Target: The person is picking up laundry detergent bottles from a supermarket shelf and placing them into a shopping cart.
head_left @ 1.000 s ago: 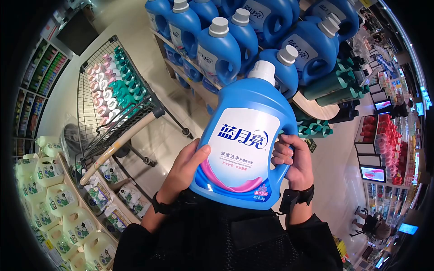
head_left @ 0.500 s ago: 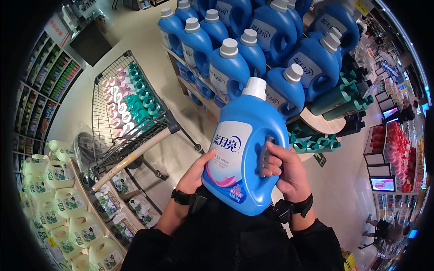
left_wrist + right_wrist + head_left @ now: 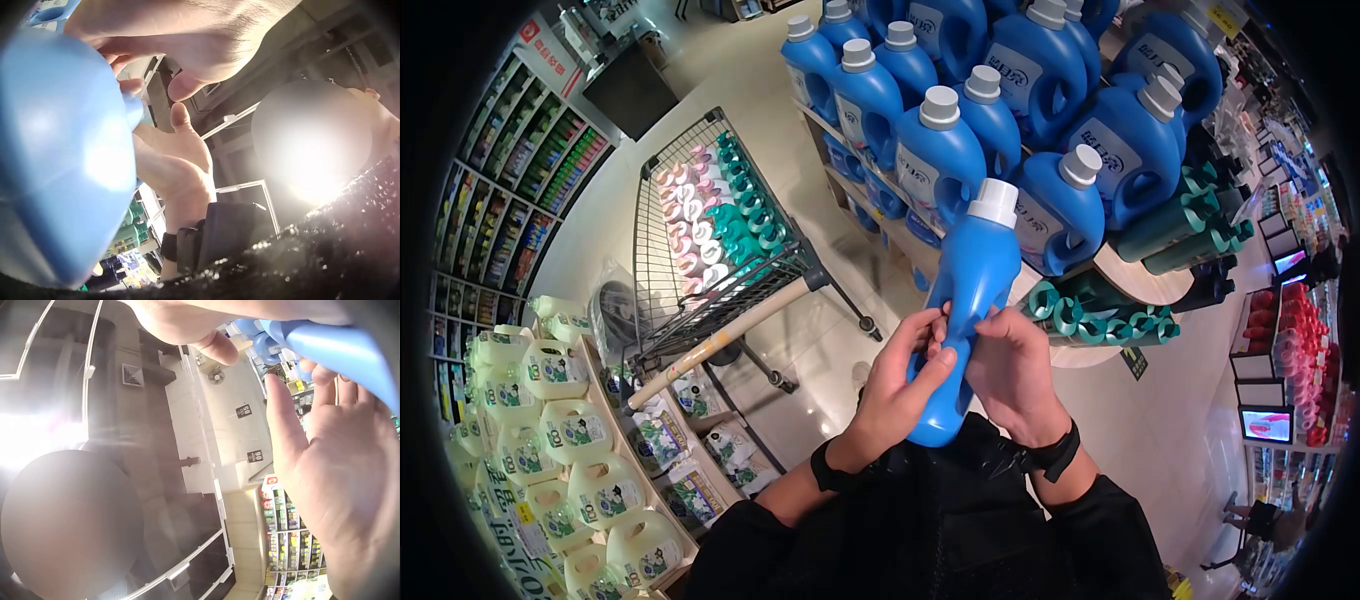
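A blue laundry detergent bottle [image 3: 980, 262] with a white cap [image 3: 995, 201] is held up at mid-chest, its narrow handle side turned toward me. My left hand [image 3: 897, 392] grips it from the left, fingertips at the handle and thumb along the side. From the right, my right hand [image 3: 1022, 385] holds the handle area, its thumb close to the left fingertips; its other fingers are partly hidden. The left wrist view shows the bottle's smooth lower body [image 3: 62, 156] large and near. Its front label is out of sight in the head view.
Ahead, similar blue bottles [image 3: 940, 150] crowd a display, with green bottles [image 3: 1190, 225] at its right. A shopping cart [image 3: 730, 330] full of pink, white and green bottles stands left. Pale jugs [image 3: 578, 440] fill the lower-left shelf; red and pink goods [image 3: 1305, 340] are far right.
The bottle has turned from its label face to its handle edge. My left hand has moved from its left side in to the handle, beside the right hand. The view has shifted left.
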### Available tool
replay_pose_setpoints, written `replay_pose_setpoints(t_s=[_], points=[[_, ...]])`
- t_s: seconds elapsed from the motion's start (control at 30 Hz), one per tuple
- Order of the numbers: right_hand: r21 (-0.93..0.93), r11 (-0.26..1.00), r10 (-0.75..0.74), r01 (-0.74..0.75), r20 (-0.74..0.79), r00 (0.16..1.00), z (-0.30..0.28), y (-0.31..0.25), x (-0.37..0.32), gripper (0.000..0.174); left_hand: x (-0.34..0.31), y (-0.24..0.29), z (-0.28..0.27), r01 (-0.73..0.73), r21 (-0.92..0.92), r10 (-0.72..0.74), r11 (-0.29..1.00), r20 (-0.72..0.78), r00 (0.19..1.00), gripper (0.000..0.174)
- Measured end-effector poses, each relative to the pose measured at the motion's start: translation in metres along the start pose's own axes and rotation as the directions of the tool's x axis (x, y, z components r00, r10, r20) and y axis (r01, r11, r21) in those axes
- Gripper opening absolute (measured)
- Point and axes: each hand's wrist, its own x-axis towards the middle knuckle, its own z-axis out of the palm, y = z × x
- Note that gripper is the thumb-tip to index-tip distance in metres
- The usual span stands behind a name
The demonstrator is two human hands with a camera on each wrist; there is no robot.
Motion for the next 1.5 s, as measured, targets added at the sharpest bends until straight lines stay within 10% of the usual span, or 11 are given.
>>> replay_pose_setpoints(t_s=[0.27, 0.57, 0.63, 0.7, 0.77, 0.9, 1.23, 1.5], points=[[-0.079, 0.997, -0.011, 0.009, -0.017, 1.0, -0.037, 0.031, -0.001, 0.041, 0.033, -0.035, 0.01, 0.403, -0.431, -0.395, 0.807, 0.113, 0.912, 0.022], [-0.378, 0.923, -0.15, 0.075, -0.172, 0.974, -0.038, 0.034, -0.039, 0.057, 0.041, -0.046, 0.026, 0.369, -0.164, -0.313, 0.915, 0.288, 0.905, 0.021], [-0.837, 0.528, -0.152, 0.142, 0.071, 0.986, -0.047, 0.004, -0.063, 0.061, 0.045, -0.033, 0.031, 0.379, -0.149, -0.319, 0.913, 0.317, 0.893, 0.022], [-0.752, 0.646, -0.057, 0.132, 0.125, 0.99, -0.067, -0.026, -0.084, 0.039, 0.045, -0.028, 0.04, 0.383, -0.134, -0.318, 0.914, 0.35, 0.881, 0.023], [-0.714, 0.7, -0.027, 0.0, -0.027, 0.999, -0.126, -0.025, -0.088, 0.03, 0.042, -0.027, 0.05, 0.111, 0.27, -0.184, 0.956, 0.261, 0.948, 0.027], [-0.685, 0.685, -0.448, 0.25, -0.125, 0.885, -0.19, 0.024, -0.058, 0.058, 0.036, 0.017, 0.047, 0.025, 0.118, -0.064, 0.993, 0.334, 0.94, 0.024], [-0.625, 0.733, -0.054, 0.267, 0.338, 0.94, -0.179, -0.045, -0.048, 0.097, 0.018, 0.08, 0.0, 0.158, -0.298, -0.065, 0.942, 0.299, 0.952, 0.015], [-0.504, 0.815, -0.227, 0.285, 0.175, 0.958, -0.126, -0.026, -0.081, 0.105, 0.025, 0.03, -0.019, 0.407, -0.673, -0.288, 0.618, 0.288, 0.913, 0.021]])
